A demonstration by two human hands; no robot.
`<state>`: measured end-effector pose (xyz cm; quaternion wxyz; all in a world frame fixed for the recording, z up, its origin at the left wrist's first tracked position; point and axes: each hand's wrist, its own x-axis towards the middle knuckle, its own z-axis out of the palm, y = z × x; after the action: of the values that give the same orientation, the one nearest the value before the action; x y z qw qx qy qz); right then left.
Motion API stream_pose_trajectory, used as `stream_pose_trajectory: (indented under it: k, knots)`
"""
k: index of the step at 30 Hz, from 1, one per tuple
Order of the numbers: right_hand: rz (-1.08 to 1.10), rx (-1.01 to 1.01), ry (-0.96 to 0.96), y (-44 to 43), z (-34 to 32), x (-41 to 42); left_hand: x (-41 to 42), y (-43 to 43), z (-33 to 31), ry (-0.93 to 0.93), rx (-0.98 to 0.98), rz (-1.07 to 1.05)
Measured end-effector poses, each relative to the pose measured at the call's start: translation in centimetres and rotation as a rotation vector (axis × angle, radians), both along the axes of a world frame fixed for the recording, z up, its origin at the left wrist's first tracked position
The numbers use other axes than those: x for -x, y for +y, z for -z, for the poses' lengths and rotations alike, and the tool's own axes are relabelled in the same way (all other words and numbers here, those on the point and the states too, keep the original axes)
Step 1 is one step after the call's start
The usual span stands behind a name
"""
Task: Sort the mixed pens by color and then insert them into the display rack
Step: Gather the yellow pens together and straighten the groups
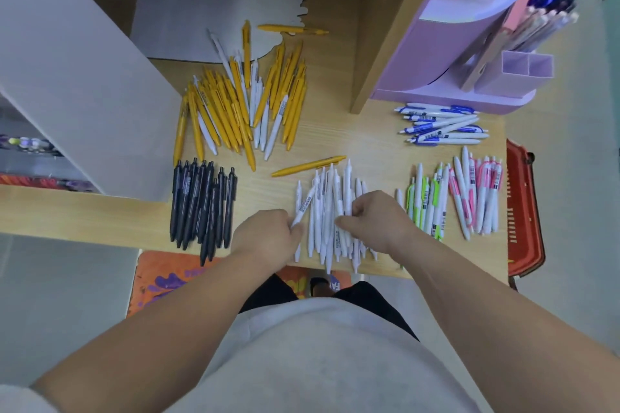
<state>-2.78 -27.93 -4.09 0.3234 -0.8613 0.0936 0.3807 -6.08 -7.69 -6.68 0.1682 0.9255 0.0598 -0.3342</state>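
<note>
At the near edge of the counter (369, 144), both hands are in a heap of white pens (327, 204) whose tips overhang the edge. The left hand (265, 235) pinches the lower end of one tilted pen (306, 203) on the heap's left side; the right hand (375, 221) curls its fingers round a few pens on the heap's right. A bundle of black pens (201, 204) lies toward the near left corner, green-and-white pens (426, 204) and pink-and-white pens (476, 194) toward the near right (barrels carry dark printed labels, too small to read). One yellow pen (308, 166) lies alone just beyond the white heap. Farther back is a mixed pile of yellow and white pens (241, 104), and toward the far right blue-and-white pens (443, 126) lie before a lilac display rack (436, 50) holding blue, red and pale pens. The counter is pale wood grain; a red basket (523, 211) stands beside its right edge, and an orange mat (161, 275) lies on the floor below.
</note>
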Motion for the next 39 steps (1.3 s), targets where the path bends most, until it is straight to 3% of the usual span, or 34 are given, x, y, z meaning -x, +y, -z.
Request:
stream_pose_trajectory:
  k: [5,10,20,27,33,39]
  knots:
    - [-0.098,0.07,-0.042,0.7,0.7,0.2,-0.7,-1.3,0.0,-0.03,0.061,-0.078]
    - [-0.131,0.14,-0.085,0.5,0.7,0.2,-0.5,-2.0,0.1,-0.121,0.229,-0.306]
    - [-0.204,0.248,-0.108,-0.6,0.8,0.1,0.2,-0.6,0.4,-0.161,0.268,-0.382]
    - [0.02,0.245,-0.237,-1.8,1.2,0.3,-0.9,-1.7,0.6,-0.166,0.324,-0.371]
    - [0.067,0.177,-0.2,-1.7,1.7,0.0,-1.3,-1.0,0.2,-0.175,0.32,-0.355]
    - [0.045,0.244,-0.239,-1.8,1.4,-1.6,-2.7,1.4,0.0,-0.181,0.335,-0.381]
